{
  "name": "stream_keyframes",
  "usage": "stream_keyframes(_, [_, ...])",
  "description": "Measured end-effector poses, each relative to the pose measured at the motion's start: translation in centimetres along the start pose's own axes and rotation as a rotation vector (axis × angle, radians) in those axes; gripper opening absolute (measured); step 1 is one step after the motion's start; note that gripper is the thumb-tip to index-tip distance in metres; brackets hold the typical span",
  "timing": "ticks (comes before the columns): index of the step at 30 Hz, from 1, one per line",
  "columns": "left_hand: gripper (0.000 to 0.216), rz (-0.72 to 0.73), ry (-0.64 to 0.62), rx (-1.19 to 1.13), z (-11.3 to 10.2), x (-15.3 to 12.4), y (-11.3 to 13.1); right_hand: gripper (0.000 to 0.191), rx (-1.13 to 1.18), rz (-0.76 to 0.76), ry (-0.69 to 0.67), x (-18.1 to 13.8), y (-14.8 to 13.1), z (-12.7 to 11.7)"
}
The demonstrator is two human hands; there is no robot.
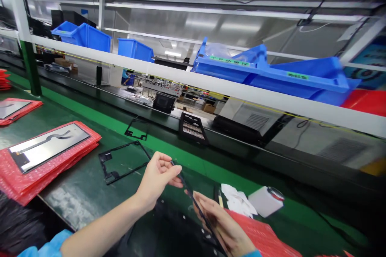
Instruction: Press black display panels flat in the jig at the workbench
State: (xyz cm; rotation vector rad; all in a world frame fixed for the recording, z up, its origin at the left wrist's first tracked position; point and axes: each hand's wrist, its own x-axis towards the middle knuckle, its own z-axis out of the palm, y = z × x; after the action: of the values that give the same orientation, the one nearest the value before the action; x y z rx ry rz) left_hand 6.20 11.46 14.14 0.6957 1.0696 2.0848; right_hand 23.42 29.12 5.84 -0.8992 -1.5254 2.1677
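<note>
On the left of the frame I see a pile of red bubble wrap (64,166) on a green table (75,204). A flat, shiny screen (72,141) with a grey ribbon lies on top. Left of the middle, I see a black frame (113,176) lying flat, and a smaller-looking one (129,133) above it. Near the middle, my left hand (158,176) pinches the top end of a thin black part (189,192) between thumb and fingers. The part slants down to the bottom of the frame, and I see it nearly edge-on. Just right of the middle, low down, my right hand (221,219) holds its lower side, fingers bent. Farther right are crumpled white paper (238,200) and, just beside it, a tilted white bottle (265,202).
</note>
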Motion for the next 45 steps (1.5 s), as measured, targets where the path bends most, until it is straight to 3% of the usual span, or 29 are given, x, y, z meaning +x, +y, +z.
stream_keyframes(8, [0.057,0.002,0.007,0.0,0.0,-0.3,-0.3,0.055,-0.031,-0.025,0.035,0.8,0.5,-0.7])
stream_keyframes(15, [0.055,-0.011,0.004,0.044,-0.4,-0.5,-0.3,0.046,-0.052,-0.095,-0.01,-0.9,-2.1,1.6])
stream_keyframes(18, [0.049,-0.023,-0.003,0.08,-1.5,-0.4,-0.2,0.054,-0.082,-0.123,-0.052,-1.3,-3.3,1.4])
stream_keyframes(24, [0.041,-0.097,-0.017,0.193,-5.5,0.0,-0.9,0.058,-0.333,-0.31,0.152,-2.9,-4.6,-0.1])
stream_keyframes(30, [0.039,-0.167,-0.01,0.282,-8.5,-0.4,-3.3,0.052,-0.589,-0.433,0.213,-5.6,-3.6,1.6])
stream_keyframes(36, [0.037,-0.163,0.045,0.353,-9.7,-0.4,-5.2,0.053,-0.729,-0.416,0.316,-7.2,-2.6,4.0])
stream_keyframes(41, [0.032,-0.132,0.048,0.388,-9.8,0.2,-5.1,0.056,-0.857,-0.392,0.338,-7.3,-2.3,4.3])
stream_keyframes(45, [0.033,-0.126,0.024,0.36,-9.8,0.8,-4.1,0.053,-0.716,-0.429,0.261,-6.8,-2.4,4.5])
